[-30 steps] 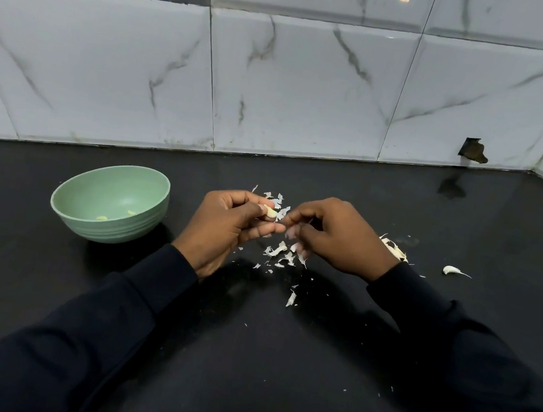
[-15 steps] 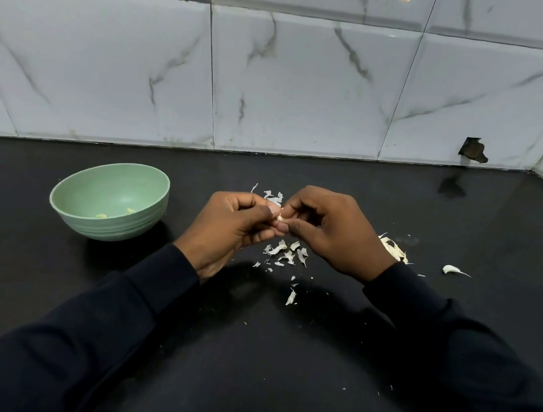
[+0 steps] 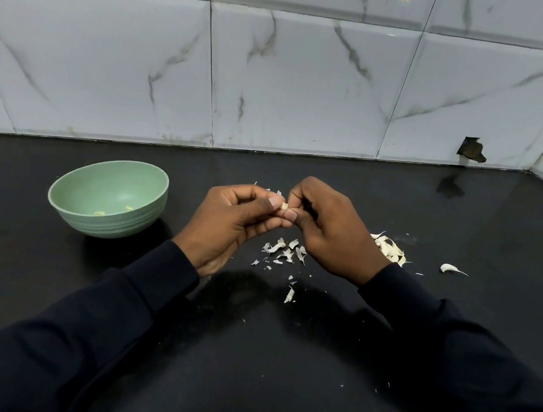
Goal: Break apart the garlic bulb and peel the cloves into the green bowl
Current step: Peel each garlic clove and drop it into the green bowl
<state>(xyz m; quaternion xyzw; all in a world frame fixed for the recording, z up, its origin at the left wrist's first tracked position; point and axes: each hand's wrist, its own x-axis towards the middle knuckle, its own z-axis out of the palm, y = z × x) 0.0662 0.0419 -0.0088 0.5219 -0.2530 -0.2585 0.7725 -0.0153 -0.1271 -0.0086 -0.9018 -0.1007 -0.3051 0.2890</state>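
A small pale garlic clove (image 3: pixel 284 206) is pinched between the fingertips of my left hand (image 3: pixel 231 221) and my right hand (image 3: pixel 332 229), held above the black counter. Most of the clove is hidden by the fingers. The green bowl (image 3: pixel 66 204) stands to the left of my hands, with two small yellowish peeled pieces (image 3: pixel 129 208) lying inside. The rest of the broken bulb (image 3: pixel 390 249) lies as a pale heap just behind my right wrist. One loose unpeeled clove (image 3: pixel 449 268) rests farther right.
White skin scraps (image 3: pixel 283 250) are scattered on the black counter (image 3: pixel 243 357) under and in front of my hands. A marble-tiled wall (image 3: pixel 296 88) closes off the back and right corner. The counter's front edge runs along the bottom right.
Both hands have closed in tighter around the clove and risen slightly. Less of the clove shows between the fingertips than a second ago.
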